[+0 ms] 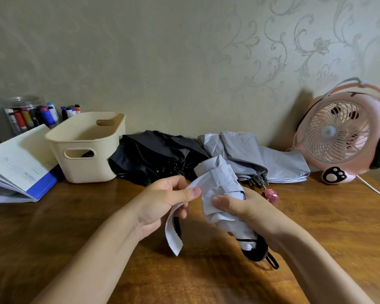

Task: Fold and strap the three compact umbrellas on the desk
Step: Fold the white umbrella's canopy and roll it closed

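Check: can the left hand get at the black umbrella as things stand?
Probably not yet. The left hand pinches the strap of the white umbrella that the right hand grips. The black umbrella lies just behind with nothing between, so once the strap is freed the way looks open.

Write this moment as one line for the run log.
step: strapping | left hand: pinches strap | right hand: holds rolled white umbrella | black umbrella, grey umbrella: loose, not strapped

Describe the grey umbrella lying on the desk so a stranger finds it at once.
Start at the pink fan on the right of the desk. Left of it, by the wall, lies the grey umbrella, spread loose. Unlike the black umbrella beside it, it ends near a pink knob.
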